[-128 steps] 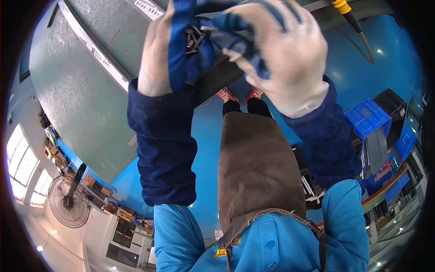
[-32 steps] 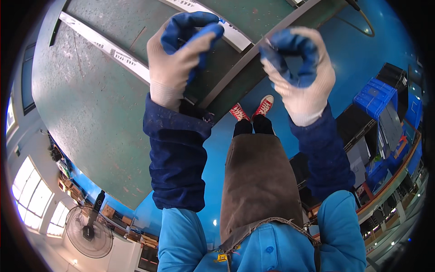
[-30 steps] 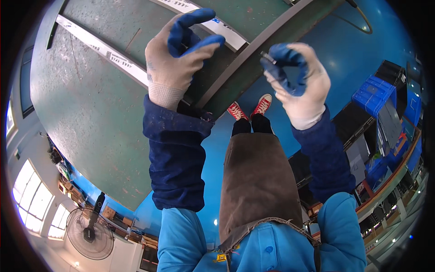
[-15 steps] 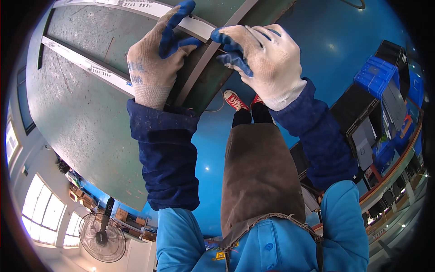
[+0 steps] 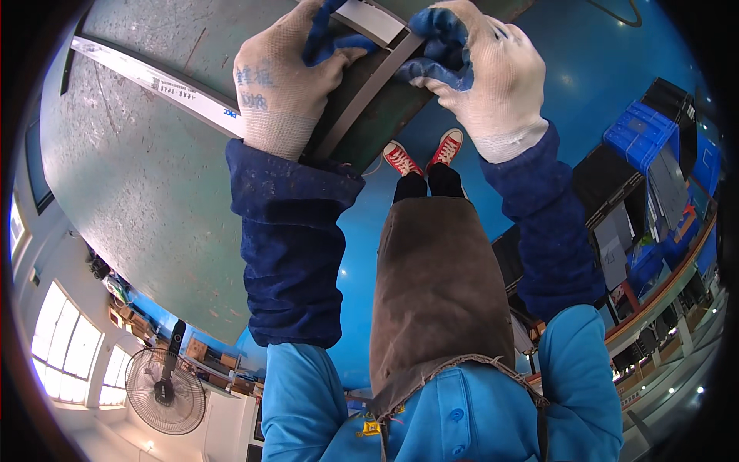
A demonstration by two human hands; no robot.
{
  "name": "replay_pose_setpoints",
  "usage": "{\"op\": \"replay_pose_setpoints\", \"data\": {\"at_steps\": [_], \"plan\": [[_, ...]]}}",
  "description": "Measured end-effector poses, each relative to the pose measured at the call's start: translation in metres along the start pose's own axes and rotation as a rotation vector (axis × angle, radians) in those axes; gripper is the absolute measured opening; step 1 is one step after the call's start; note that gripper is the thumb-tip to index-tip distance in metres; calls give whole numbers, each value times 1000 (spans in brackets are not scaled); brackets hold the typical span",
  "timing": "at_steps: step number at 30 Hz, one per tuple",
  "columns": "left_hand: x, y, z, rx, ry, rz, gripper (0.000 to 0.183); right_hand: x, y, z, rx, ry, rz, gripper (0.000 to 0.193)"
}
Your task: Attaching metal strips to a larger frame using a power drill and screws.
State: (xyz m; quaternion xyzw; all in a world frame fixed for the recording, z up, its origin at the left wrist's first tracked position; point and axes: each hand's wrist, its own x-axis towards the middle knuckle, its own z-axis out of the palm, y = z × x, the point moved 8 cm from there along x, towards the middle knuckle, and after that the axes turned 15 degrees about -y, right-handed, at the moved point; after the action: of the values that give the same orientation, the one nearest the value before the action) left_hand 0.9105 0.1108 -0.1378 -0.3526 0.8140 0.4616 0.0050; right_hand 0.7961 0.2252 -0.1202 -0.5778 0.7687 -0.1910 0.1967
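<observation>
A frame of long bars lies on the green worktable (image 5: pixel 138 192). My left hand (image 5: pixel 286 81), in a white glove with blue palm, straddles a white-faced bar (image 5: pixel 375 21). Its thumb rests on the near side and a finger stretches across the bar. That bar's end meets a grey metal bar (image 5: pixel 362 96) that crosses it. At this corner my right hand (image 5: pixel 496 73), gloved the same way, has its fingers curled. Its index fingertip and thumb tip touch the grey bar; whether they hold a small part between them is hidden. Another white-faced bar (image 5: pixel 162 85) runs beside my left wrist.
My red shoes (image 5: pixel 423 154) stand on the blue floor (image 5: pixel 608 85) beside the table. To the right are blue crates (image 5: pixel 643 131) and black boxes (image 5: pixel 608 181). A fan (image 5: pixel 165 389) stands at the lower left, near windows (image 5: pixel 65 343).
The view has shifted, so the frame and both hands sit higher and further right. My hands stay at the same corner; the right thumb and index finger look slightly further apart.
</observation>
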Motion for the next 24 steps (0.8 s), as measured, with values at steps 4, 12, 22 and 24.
{"op": "replay_pose_setpoints", "data": {"at_steps": [4, 12, 22, 24], "plan": [[3, 7, 3, 24, -25, 57, 58, -6, 7, 6, -2, 94, -175, 54], [6, -25, -3, -469, -137, 129, 54, -6, -3, -15, -7, -31, -28, 58], [-13, -25, -6, -911, 8, 178, 46, 21, -83, -12, -274, -9, -171, 51], [-24, -14, -1, -936, 80, 158, 46, 25, -82, -1, -236, -73, -69, 47]]}}
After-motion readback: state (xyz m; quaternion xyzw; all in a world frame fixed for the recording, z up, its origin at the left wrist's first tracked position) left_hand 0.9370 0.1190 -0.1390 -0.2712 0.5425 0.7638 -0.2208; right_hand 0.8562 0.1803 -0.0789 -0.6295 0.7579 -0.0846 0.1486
